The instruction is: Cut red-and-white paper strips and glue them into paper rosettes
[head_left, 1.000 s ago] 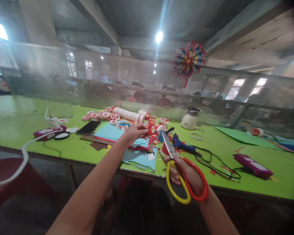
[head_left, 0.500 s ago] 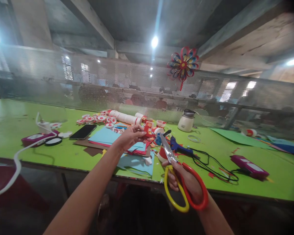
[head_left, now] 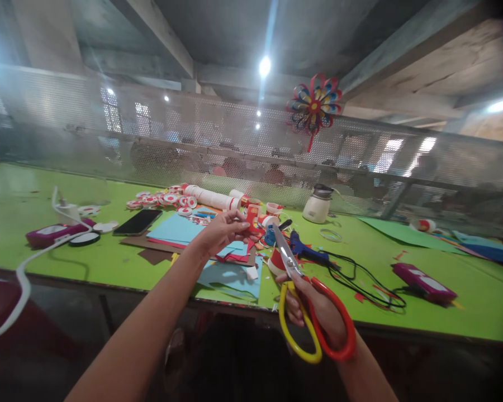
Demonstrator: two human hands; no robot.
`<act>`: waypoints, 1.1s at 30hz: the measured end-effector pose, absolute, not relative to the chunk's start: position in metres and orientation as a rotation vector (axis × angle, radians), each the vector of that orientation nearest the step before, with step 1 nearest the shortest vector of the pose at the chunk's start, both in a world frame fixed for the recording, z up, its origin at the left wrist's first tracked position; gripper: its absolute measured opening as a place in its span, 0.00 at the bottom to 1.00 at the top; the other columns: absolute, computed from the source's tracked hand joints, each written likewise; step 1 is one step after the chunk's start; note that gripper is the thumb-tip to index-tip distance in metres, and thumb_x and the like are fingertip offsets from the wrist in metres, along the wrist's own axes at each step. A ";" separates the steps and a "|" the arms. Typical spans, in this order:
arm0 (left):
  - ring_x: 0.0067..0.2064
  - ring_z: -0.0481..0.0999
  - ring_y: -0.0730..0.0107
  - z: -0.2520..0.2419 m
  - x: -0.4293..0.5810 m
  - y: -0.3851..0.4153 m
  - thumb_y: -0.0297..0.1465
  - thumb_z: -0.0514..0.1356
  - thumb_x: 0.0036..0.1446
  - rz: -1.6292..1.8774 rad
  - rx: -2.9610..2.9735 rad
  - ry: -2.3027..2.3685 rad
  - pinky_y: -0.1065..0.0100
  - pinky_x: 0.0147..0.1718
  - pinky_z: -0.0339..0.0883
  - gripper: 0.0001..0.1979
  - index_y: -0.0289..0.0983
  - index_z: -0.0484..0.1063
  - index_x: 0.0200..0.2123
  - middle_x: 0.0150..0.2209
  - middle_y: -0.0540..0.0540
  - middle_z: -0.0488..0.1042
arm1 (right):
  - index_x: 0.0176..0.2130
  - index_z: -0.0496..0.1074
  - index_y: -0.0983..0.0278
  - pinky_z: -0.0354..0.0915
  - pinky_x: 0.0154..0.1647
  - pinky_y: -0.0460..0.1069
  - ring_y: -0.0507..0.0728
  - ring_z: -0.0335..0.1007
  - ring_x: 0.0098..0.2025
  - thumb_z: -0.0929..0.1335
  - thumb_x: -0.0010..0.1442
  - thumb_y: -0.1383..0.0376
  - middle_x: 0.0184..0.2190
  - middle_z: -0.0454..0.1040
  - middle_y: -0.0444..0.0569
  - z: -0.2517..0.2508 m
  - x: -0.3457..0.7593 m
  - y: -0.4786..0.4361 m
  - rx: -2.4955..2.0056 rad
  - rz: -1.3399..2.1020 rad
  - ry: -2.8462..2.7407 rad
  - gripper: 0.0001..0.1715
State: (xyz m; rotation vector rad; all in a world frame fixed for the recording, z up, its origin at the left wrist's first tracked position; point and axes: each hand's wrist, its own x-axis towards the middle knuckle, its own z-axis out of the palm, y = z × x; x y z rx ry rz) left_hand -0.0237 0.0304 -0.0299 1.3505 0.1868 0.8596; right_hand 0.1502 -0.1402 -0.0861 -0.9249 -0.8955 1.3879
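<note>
Between its thumb and fingers my left hand (head_left: 224, 231) pinches a small red paper piece (head_left: 254, 219) over the middle of the table. My right hand (head_left: 314, 304) grips large scissors (head_left: 287, 254) with one yellow and one red handle. The blades point up and away, just right of the red piece, and look closed or nearly so. Behind the blades lies a blue glue gun (head_left: 304, 249) with a black cord. A red and white paper cup (head_left: 275, 262) is partly hidden by the scissors. Light blue paper sheets (head_left: 171, 230) lie under and beside my left hand.
On the green table (head_left: 121, 268) are a black phone (head_left: 138, 222), red and white discs (head_left: 167, 199), a stack of cups (head_left: 213, 197), a beige jug (head_left: 317, 204) and purple power strips (head_left: 423, 283) at both sides. Mesh panels (head_left: 235, 128) stand behind, with a pinwheel (head_left: 314, 106).
The view has shifted slightly, so the table's things sit a little further left and up. Both hands keep their holds, with little visible movement.
</note>
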 end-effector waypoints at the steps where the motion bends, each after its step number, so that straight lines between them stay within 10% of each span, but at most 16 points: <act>1: 0.30 0.79 0.63 -0.030 -0.023 0.030 0.27 0.65 0.47 0.870 1.348 0.189 0.71 0.25 0.67 0.13 0.35 0.62 0.30 0.24 0.46 0.76 | 0.37 0.70 0.65 0.53 0.14 0.41 0.45 0.52 0.14 0.70 0.54 0.52 0.14 0.60 0.37 -0.086 0.150 -0.140 -0.920 1.388 -0.898 0.19; 33: 0.26 0.76 0.72 -0.033 -0.022 0.035 0.26 0.68 0.42 0.910 1.364 0.226 0.71 0.26 0.65 0.15 0.34 0.66 0.32 0.24 0.50 0.74 | 0.38 0.71 0.64 0.52 0.15 0.42 0.46 0.52 0.15 0.68 0.56 0.54 0.15 0.59 0.38 -0.086 0.148 -0.144 -0.898 1.332 -0.957 0.16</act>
